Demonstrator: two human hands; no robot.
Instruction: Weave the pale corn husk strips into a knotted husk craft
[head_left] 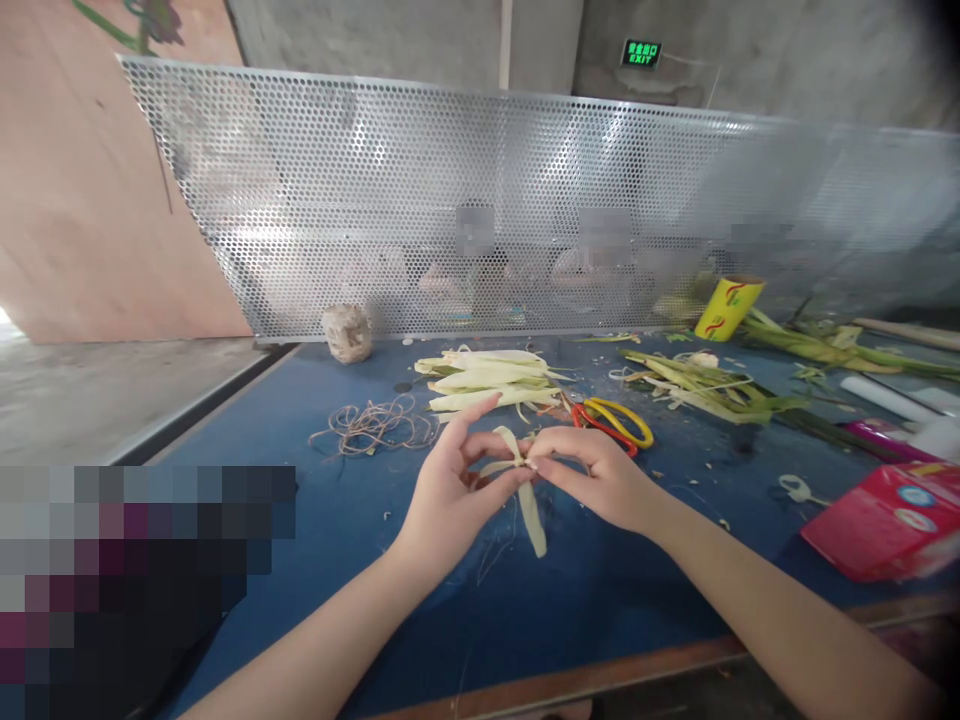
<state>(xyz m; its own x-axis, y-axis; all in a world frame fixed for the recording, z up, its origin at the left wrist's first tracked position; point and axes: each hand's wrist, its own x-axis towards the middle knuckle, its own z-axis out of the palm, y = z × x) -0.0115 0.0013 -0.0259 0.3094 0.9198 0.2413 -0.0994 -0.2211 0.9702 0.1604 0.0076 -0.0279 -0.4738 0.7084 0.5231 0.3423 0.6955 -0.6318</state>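
Observation:
Above the blue table, my left hand pinches a pale strip of corn husk tied into a small bow-like shape, its index finger raised. Thumb and fingertips of my right hand close on the knot of the same piece from the other side. One husk end hangs down below the fingers, and a thin thread trails beneath it. Just beyond my hands lie scissors with one red and one yellow handle. Behind them rests a pile of pale corn husks.
A tangle of twine lies left of the husks. A whitish roll stands near a perforated metal screen. To the right are green husk scraps, a yellow roll and a red package. A blurred-out person sits at lower left.

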